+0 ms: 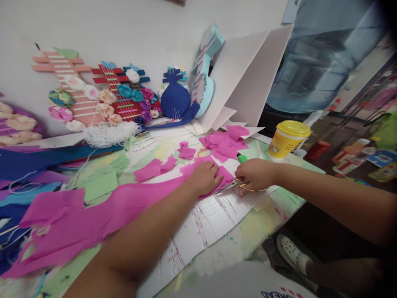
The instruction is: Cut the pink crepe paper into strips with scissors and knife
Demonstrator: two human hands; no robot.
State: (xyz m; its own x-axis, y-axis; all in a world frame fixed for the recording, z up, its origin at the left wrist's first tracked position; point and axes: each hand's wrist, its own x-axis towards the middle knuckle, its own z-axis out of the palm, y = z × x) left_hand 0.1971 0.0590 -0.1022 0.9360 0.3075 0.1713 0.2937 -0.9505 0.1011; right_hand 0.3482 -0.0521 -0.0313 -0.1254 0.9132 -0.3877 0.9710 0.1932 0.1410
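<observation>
Cluttered bench (pixel 235 244): left hand (pixel 204 177) flat, fingers spread, pinning limp, tearable pink crepe paper (pixel 102 215); right hand (pixel 254 174), 3 o'clock, fingers gripping scissors (pixel 231 186).

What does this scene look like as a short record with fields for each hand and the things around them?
Left hand: pressed flat on the pink paper strip
Right hand: holding scissors at the strip's end
Cut pieces: pink squares piled beyond the hands
Marker: green, beside the right hand
Jar: yellow, at the table edge
Wall side: paper flower crafts
</observation>
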